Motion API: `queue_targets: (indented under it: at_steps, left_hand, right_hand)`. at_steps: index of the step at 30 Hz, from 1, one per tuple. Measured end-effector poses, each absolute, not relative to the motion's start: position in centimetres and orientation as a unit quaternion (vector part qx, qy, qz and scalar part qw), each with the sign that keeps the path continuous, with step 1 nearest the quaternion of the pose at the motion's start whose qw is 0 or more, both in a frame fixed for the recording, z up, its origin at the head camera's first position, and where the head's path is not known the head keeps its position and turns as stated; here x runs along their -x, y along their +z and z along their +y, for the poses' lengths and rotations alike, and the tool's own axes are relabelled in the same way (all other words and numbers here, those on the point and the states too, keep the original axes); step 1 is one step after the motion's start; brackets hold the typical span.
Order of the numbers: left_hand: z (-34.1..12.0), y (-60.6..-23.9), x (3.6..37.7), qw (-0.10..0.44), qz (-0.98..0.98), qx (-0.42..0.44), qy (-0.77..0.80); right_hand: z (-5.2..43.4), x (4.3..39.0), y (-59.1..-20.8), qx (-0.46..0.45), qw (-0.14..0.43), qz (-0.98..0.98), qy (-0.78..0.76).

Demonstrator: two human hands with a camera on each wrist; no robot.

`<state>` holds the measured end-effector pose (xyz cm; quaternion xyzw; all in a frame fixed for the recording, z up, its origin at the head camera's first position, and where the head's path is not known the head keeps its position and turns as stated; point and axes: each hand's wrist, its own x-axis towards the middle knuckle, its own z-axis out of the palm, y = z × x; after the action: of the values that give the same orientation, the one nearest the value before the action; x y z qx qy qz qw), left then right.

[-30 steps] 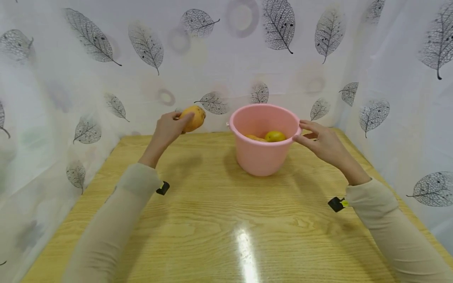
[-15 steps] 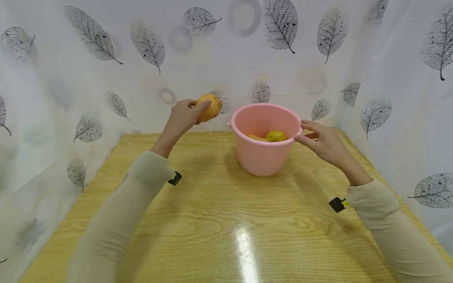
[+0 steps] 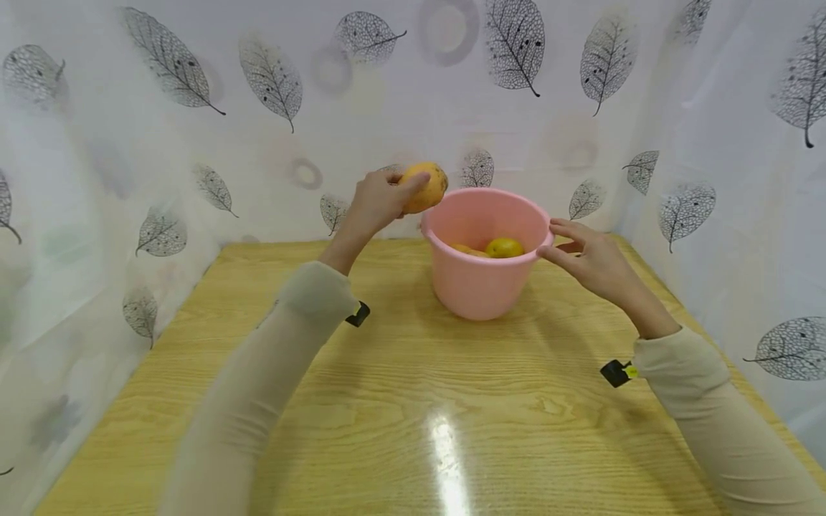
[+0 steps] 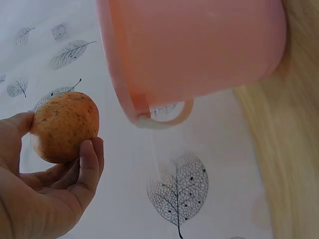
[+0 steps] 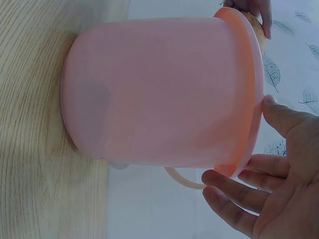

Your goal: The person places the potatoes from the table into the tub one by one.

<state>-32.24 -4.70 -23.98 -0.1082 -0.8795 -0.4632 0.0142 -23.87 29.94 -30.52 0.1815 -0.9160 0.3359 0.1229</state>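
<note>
In the head view my left hand [image 3: 381, 199] holds a mango [image 3: 426, 188], yellow-orange with brown specks, up at the bucket's left rim. Thumb and fingertips pinch the mango [image 4: 67, 127] from its two sides in the left wrist view. The pink plastic bucket [image 3: 477, 287] stands upright on the table. At its right side my right hand [image 3: 594, 264] grips the rim between thumb and fingers. Inside the bucket lie a yellow-green mango [image 3: 505, 248] and some orange fruit [image 3: 466, 250], partly hidden by the front wall.
The wooden table [image 3: 413, 387] has a glare streak near its front. A white curtain [image 3: 361, 129] with leaf prints hangs behind and along both sides. The bucket's pale handle [image 4: 174, 119] hangs down on its far side.
My left hand has carried the mango rightward and slightly up, from left of the bucket to its left rim. My right hand and the bucket have stayed in place.
</note>
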Motion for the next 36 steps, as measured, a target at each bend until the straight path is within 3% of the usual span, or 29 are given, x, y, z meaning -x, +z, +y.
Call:
queue_targets:
  at_steps: [18,36]
  left_hand:
    - [1.6,-25.5,32.1,0.013,-0.906,0.127,-0.404]
    - [2.3,-26.8,31.8,0.028,-0.930,0.127,-0.344]
  right_hand:
    - [30.0,24.0,-30.5,-0.173,0.124,-0.918,0.335]
    - [30.1,24.0,-30.6,-0.167,0.123,-0.919,0.335]
